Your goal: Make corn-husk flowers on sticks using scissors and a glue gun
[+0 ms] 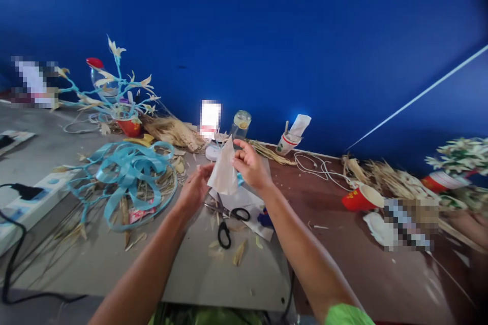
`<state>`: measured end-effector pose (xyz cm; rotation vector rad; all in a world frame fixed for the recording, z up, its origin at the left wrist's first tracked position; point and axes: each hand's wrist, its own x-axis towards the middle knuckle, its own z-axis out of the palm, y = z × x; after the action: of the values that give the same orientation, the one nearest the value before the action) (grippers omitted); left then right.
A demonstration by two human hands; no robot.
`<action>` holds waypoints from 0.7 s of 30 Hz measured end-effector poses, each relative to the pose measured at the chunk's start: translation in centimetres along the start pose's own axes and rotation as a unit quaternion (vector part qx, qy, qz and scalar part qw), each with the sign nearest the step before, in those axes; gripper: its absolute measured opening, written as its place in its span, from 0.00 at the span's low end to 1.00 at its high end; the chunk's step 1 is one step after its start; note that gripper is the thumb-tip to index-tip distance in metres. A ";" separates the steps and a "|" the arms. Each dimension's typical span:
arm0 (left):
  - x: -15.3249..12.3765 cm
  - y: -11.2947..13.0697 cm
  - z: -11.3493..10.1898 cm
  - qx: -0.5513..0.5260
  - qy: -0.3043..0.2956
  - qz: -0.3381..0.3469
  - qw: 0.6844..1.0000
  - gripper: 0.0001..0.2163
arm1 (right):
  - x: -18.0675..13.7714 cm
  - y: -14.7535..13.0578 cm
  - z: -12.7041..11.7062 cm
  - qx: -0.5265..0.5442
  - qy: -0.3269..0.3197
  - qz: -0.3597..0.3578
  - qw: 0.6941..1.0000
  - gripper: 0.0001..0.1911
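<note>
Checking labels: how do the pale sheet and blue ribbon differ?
The pale sheet is off-white; the blue ribbon, light blue. The sheet is held up by the right hand; the ribbon lies heaped. The sheet tapers upward; the ribbon curls in loops. Both look thin.

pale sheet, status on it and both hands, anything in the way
Right hand pinching pale sheet by its right edge. Left hand at its left side, grip unclear. Black-handled scissors lying below, clear of the sheet.
</note>
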<state>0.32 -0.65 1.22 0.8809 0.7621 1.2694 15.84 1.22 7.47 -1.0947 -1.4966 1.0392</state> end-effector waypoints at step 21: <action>-0.2 -1.2 0.3 0.175 -0.049 -0.066 0.981 0.14 | -2.2 4.5 0.8 -0.102 0.075 0.117 0.985 0.14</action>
<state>1.11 -0.98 0.35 1.1465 0.9656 0.9831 15.97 0.04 2.51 -1.4889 -1.3984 0.9522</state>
